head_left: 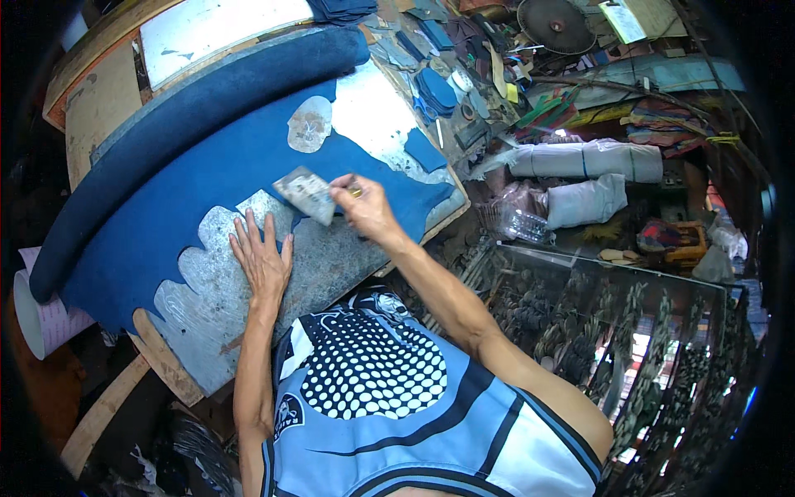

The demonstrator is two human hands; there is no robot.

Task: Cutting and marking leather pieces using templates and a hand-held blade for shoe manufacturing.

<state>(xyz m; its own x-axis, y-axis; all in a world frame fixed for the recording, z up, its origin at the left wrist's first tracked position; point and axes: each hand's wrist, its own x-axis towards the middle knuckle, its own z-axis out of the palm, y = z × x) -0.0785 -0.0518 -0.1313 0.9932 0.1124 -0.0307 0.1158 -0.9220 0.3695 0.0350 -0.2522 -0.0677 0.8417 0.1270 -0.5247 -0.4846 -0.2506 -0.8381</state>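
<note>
A blue sheet of leather-like material (224, 174) covers much of the worktable, its near edge cut in scallops. Bare grey metal board (331, 257) shows along that edge. My left hand (263, 258) lies flat there, fingers spread, fingertips near the cut edge. My right hand (364, 205) grips a squarish grey plate (305, 195) by its right side, tilted over the sheet and slightly blurred. Something small and yellowish shows at those fingers; I cannot make it out. Farther back is a pale rounded patch (310, 124); whether a template or a cut-out, I cannot tell.
The sheet's far side is a thick blue roll (207, 108). Cut blue pieces (436, 89) and scissors (425, 109) lie at the back right. White wrapped rolls (588, 160) and a dark rack of hanging strips (613, 323) stand to the right. A paper roll (41, 319) is at left.
</note>
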